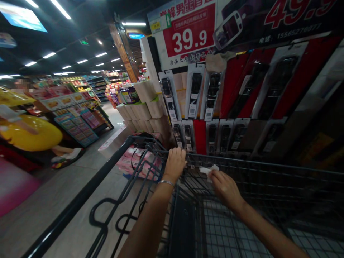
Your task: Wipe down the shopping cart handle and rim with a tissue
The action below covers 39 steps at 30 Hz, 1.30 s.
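My left hand [176, 163] is closed over the top rim of a dark wire shopping cart [263, 165], near the corner by its handle bar [80, 193]. A silver bracelet [166, 182] circles that wrist. My right hand [225, 187] pinches a crumpled white tissue [210, 169] just inside the cart, close to the same rim. The tissue's lower part is hidden behind the fingers. Below both hands shows the cart's wire grid floor [223, 225].
Beyond the cart hangs a rack of packaged belts [195, 91] under a red price sign [189, 30]. Stacked paper rolls [142, 111] and pink packs [142, 163] stand beside it. Left are a yellow inflatable [34, 132], a person's shoe [67, 159] and shelves of goods [75, 123].
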### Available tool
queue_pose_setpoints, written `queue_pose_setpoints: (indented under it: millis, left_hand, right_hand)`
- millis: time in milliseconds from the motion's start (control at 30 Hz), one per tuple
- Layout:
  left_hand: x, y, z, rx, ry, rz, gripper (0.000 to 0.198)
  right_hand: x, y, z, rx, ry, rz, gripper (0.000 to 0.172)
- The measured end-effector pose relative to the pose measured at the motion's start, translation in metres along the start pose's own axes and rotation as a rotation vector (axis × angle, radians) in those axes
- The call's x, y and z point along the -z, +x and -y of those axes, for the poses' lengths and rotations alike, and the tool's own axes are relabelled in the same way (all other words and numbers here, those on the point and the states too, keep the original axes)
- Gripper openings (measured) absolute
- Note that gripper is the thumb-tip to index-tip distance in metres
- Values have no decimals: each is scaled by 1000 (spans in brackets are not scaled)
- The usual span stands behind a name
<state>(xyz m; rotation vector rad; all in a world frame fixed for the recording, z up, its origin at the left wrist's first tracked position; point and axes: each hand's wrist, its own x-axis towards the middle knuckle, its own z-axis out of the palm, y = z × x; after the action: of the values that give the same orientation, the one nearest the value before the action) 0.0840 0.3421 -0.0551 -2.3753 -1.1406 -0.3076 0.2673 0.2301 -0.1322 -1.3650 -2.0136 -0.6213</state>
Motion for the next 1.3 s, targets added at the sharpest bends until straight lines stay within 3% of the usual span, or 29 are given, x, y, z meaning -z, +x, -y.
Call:
queue_pose_setpoints:
  millis: [233, 467, 667, 867, 1100, 1300]
  left_hand:
    - [-10, 12, 8, 5, 16, 3, 36]
    - [-15, 22, 13, 11, 26, 11, 36]
    - [-19, 29, 15, 20, 14, -3, 33]
    - [-21, 32, 13, 27, 8, -13, 33]
    - [-21, 34, 12, 35, 20, -10, 34]
    - [-21, 34, 11, 47, 19, -4, 31]
  right_hand:
    - [0, 30, -8, -17, 20, -103, 30]
    - [-22, 57, -8, -84, -90, -25, 25]
    - [-30, 56, -15, -70, -141, 12, 23]
    - [-30, 48, -21, -57, -157, -31, 24]
    - [-28, 31, -23, -117, -135, -11, 21]
    - [-20, 35, -33, -103, -60, -126, 26]
